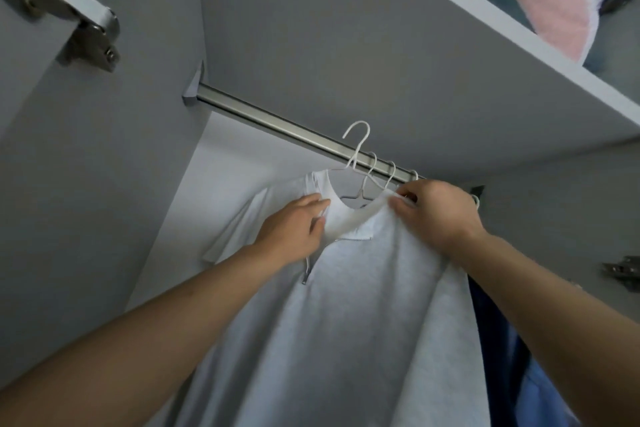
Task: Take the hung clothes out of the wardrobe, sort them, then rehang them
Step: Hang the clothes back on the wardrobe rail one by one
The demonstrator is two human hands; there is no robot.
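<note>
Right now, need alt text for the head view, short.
Two hands hold a white T-shirt at its collar inside a grey wardrobe: the left hand at the neckline's left, the right hand pinching its right. The T-shirt's white hanger is beside other hangers on the metal rail; folded clothes sit on the shelf above.

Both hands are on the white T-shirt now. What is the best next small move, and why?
Probably lower the white T-shirt so its hanger hook catches the rail. The hook sits above the rail, not on it, while the left hand and right hand grip the collar; other hooks already hang there.
</note>
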